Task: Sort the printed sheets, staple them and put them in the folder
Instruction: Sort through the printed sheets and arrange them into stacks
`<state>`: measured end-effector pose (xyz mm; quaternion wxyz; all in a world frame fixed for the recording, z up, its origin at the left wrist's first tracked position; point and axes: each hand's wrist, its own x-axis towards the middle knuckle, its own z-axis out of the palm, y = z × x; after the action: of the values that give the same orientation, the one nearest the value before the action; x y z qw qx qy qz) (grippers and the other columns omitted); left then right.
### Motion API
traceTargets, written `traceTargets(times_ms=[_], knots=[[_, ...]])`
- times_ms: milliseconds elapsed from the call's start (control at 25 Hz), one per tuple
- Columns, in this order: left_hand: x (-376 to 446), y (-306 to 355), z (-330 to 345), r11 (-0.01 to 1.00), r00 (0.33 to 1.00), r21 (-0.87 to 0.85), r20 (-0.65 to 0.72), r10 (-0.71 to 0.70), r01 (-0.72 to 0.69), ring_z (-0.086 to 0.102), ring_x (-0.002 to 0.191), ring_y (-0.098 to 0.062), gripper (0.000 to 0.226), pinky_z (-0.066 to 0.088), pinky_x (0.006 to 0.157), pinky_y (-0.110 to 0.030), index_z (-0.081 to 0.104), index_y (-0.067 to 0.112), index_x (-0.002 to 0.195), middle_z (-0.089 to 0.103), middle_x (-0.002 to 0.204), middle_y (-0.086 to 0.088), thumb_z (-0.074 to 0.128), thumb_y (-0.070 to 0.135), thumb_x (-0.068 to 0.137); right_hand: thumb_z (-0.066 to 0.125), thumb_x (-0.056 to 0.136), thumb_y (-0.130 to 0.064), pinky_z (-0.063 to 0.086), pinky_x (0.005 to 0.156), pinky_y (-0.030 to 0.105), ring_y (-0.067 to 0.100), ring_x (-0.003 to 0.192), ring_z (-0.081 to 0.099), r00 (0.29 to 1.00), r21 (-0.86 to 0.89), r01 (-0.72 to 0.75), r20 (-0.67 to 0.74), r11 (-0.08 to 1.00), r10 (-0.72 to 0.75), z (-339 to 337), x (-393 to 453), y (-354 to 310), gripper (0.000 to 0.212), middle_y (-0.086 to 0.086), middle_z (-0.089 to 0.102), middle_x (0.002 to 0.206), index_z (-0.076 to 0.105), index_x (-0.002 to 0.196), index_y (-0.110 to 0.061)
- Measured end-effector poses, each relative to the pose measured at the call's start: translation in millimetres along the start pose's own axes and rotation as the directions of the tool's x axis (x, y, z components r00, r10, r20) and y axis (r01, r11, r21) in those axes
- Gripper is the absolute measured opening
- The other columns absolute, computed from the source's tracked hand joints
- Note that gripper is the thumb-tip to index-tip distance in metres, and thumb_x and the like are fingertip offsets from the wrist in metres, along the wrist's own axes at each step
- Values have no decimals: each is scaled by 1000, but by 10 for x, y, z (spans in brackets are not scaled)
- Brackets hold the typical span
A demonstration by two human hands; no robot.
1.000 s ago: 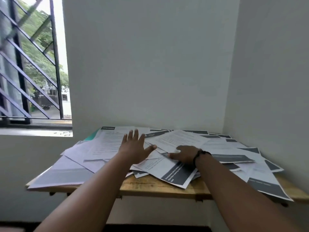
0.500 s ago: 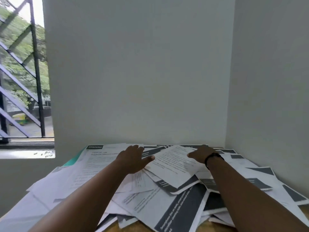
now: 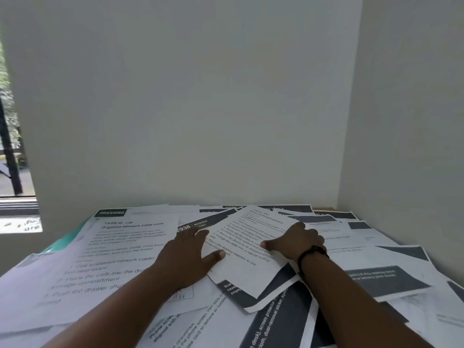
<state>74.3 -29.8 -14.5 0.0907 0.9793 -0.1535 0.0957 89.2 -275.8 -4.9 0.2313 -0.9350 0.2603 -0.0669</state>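
Now nearer the printed sheets (image 3: pixel 130 249), both hands framing one tilted page (image 3: pixel 247 249). Left hand (image 3: pixel 187 257) lying spread, thumb pressing its edge. Right hand (image 3: pixel 297 241) pinching the opposite edge.

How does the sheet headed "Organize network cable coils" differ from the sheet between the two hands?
The cable coils sheet lies flat on the left and nothing touches it; the middle sheet lies skewed between the left hand and right hand. Its near edge carries a dark band; the cable coils sheet shows none. Both are white with numbered steps.
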Motion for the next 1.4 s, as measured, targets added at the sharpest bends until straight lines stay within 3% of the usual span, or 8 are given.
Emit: traceTargets(times_ms=[280, 440, 720, 880, 1080, 1200, 1280, 1400], knots=[[13, -72, -119, 999, 999, -39, -20, -29, 29, 40, 134, -15, 73, 35, 109, -37, 29, 30, 147, 37, 151, 7, 38, 72, 88, 81, 49, -66, 40, 102, 41, 33, 127, 44, 998, 87, 48, 46, 995, -52, -59, 60, 38, 118, 16, 46, 137, 31, 138, -8], [63, -59, -205, 946, 996, -313, 10, -87, 86, 49, 120, -16, 72, 39, 95, -29, 37, 26, 143, 46, 141, 2, 62, 58, 84, 79, 51, -69, 41, 102, 41, 33, 126, 45, 998, 177, 38, 37, 983, -46, -55, 140, 38, 123, 18, 46, 136, 26, 141, -5], [50, 4, -341, 191, 922, -907, 347, -170, 376, 68, 95, -34, 57, 58, 83, -45, 44, 5, 126, 67, 109, -20, 66, -14, 77, 88, 51, -45, 49, 94, 43, 35, 118, 48, 999, 375, -16, 45, 927, -1, -48, 241, 50, 108, 22, 47, 127, 35, 135, -2], [42, -55, -456, 30, 892, -899, 428, -147, 436, 66, 90, -29, 34, 51, 72, -34, 55, 5, 105, 75, 93, -16, 51, -14, 77, 77, 60, -61, 46, 90, 34, 31, 115, 53, 997, 190, 19, 73, 982, -33, -91, 189, 46, 107, 16, 54, 128, 34, 138, -2], [-49, -165, -606, 88, 849, -856, 516, 117, 509, 66, 85, -28, 35, 57, 70, -35, 63, 3, 112, 70, 111, -16, 62, 17, 79, 74, 74, -52, 29, 46, 23, 15, 55, 39, 948, 225, 191, 209, 955, -239, -184, 46, -91, 50, -2, 37, 64, 38, 70, -18], [19, -171, -459, 84, 850, -848, 526, 22, 523, 69, 98, -35, 36, 50, 96, -49, 59, -2, 122, 68, 113, -23, 57, 18, 92, 70, 76, -56, 26, 50, 25, 16, 65, 42, 841, 95, 447, 295, 890, -454, -115, -118, -199, 55, -3, 38, 66, 35, 62, -17], [76, -192, -366, 186, 871, -851, 480, -106, 492, 71, 89, -39, 29, 56, 85, -50, 56, -3, 121, 71, 102, -24, 56, 3, 93, 69, 81, -49, 29, 53, 25, 15, 62, 43, 776, 187, 503, 333, 844, -536, -138, -200, -214, 45, 1, 49, 68, 51, 66, -10], [104, -276, -412, 258, 896, -863, 387, -216, 435, 72, 78, -39, 28, 60, 64, -46, 57, -1, 117, 73, 95, -23, 54, -6, 91, 62, 88, -25, 37, 59, 23, 21, 72, 54, 878, 203, 423, 148, 883, -454, -344, -36, -41, 22, 6, 61, 82, 66, 85, -4]])
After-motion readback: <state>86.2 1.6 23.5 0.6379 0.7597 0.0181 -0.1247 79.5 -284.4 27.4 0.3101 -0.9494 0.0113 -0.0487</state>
